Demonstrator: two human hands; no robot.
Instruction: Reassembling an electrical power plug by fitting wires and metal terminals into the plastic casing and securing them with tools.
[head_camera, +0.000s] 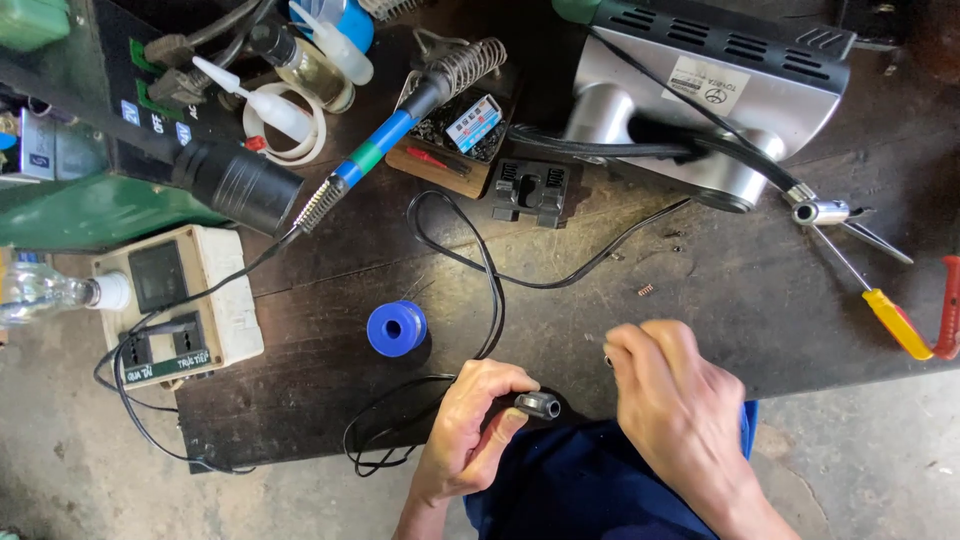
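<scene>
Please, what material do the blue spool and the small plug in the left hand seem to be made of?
The blue spool looks like glossy moulded plastic: even colour, soft highlights. The plug held by the left hand seems dark plastic or rubber with a dull sheen; its rim may be metal, unclear.

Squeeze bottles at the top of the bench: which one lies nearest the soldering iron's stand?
The white-capped bottle under the blue lid, pointing up-left; the other nozzle bottle rests further left on the white tape ring.

bench (700, 300): dark wood | on it: blue spool (396, 327), black cable (480, 262), yellow-handled screwdriver (885, 310)
</scene>
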